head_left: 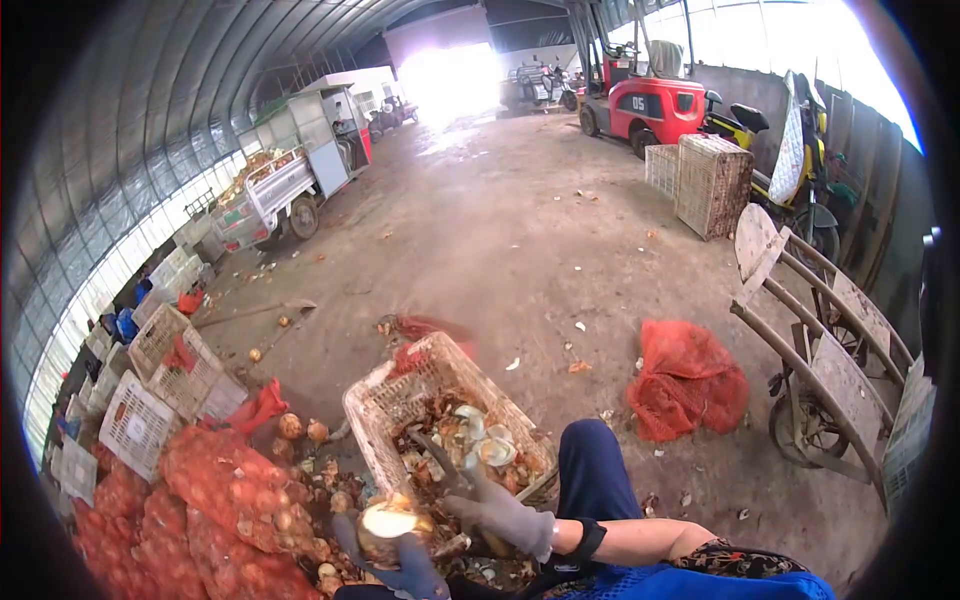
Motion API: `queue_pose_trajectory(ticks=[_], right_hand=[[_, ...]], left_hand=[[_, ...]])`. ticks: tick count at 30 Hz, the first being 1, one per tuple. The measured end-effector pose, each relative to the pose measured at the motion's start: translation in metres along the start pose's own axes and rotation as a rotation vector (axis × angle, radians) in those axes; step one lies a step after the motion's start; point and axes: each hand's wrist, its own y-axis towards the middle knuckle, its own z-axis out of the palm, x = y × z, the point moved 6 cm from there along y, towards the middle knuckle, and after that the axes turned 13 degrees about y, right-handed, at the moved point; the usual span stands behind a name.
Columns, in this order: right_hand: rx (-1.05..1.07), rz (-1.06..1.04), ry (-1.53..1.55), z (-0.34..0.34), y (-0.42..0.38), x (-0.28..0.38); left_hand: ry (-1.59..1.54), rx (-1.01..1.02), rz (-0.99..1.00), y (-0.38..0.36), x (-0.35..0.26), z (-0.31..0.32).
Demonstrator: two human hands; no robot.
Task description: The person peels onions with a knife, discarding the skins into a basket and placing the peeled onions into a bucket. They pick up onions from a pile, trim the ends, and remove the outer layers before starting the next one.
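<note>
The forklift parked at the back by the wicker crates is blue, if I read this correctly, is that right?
Not quite: the forklift is red, not blue. The head view shows it parked at the back by the wicker crates, as you say.

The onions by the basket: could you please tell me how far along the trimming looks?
Done: the basket already holds cut tops and peelings. In hand: the gloved left hand grips one onion with its top cut flat, while the gloved right hand holds a knife above it. Left: several full red mesh sacks and loose onions lie untrimmed alongside.
</note>
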Motion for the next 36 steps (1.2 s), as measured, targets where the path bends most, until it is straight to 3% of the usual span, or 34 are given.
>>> queue_pose_trajectory(ticks=[2,4,6,8,9,10,11,12,13,14,15,16,19,21,24,26,28,30,32,34,36], right_hand=[[-0.016,-0.104,-0.203,0.008,0.000,0.020],[-0.012,-0.171,-0.138,0.003,0.011,0.012],[0.038,-0.072,-0.002,0.009,0.007,0.018],[-0.033,-0.106,-0.009,-0.015,0.018,0.014],[-0.104,-0.124,-0.011,-0.028,0.020,0.009],[-0.056,-0.219,0.013,-0.035,0.024,0.014],[-0.117,-0.184,-0.341,-0.057,0.034,0.012],[-0.090,-0.299,-0.828,-0.094,0.054,-0.001],[-0.107,-0.285,-1.119,-0.073,0.045,0.026],[-0.074,-0.176,-0.868,-0.077,0.050,0.020],[-0.137,-0.222,-0.939,-0.078,0.041,0.026],[-0.109,-0.203,-0.641,-0.057,0.026,0.030],[-0.043,-0.100,-0.664,-0.033,-0.005,0.033],[0.184,-0.301,-0.796,-0.007,-0.032,0.038],[0.261,-0.268,-0.899,0.019,-0.050,0.044],[0.237,-0.173,-0.972,0.027,-0.054,0.049],[0.256,-0.151,-1.062,0.027,-0.055,0.048],[0.259,-0.163,-1.091,0.026,-0.055,0.049],[0.261,-0.179,-1.118,0.026,-0.055,0.053],[0.267,-0.084,-1.184,0.025,-0.056,0.052],[0.265,-0.125,-1.174,0.027,-0.057,0.047]], left_hand=[[0.161,0.044,0.104,-0.007,-0.011,0.006],[0.289,0.063,0.198,-0.011,-0.019,0.013],[0.391,0.019,0.165,0.000,0.008,-0.002],[-0.268,0.071,-0.180,-0.001,0.025,-0.004],[-0.286,0.179,-0.161,0.009,0.022,0.001],[-0.570,0.109,-0.458,0.008,0.035,-0.007],[-0.830,0.206,-0.552,0.013,0.036,-0.007],[-0.891,0.324,-0.512,0.020,0.035,-0.004],[-0.945,0.193,-0.670,0.020,0.037,-0.006],[-0.977,0.141,-0.692,0.023,0.043,-0.008],[-0.893,0.164,-0.648,0.024,0.048,-0.015],[-0.838,0.165,-0.580,0.025,0.050,-0.019],[-0.741,0.174,-0.433,0.022,0.029,-0.011],[-0.475,0.095,-0.304,0.020,0.024,-0.016],[-0.336,0.172,-0.149,0.021,0.014,-0.012],[-0.338,0.181,-0.127,0.020,0.017,-0.016],[-0.228,0.129,0.049,0.022,0.007,-0.018],[-0.223,0.070,0.022,0.026,0.011,-0.023],[-0.031,0.059,0.212,0.028,-0.004,-0.023],[-0.038,0.087,0.225,0.030,-0.010,-0.019],[0.084,0.143,0.294,0.034,-0.011,-0.022]])
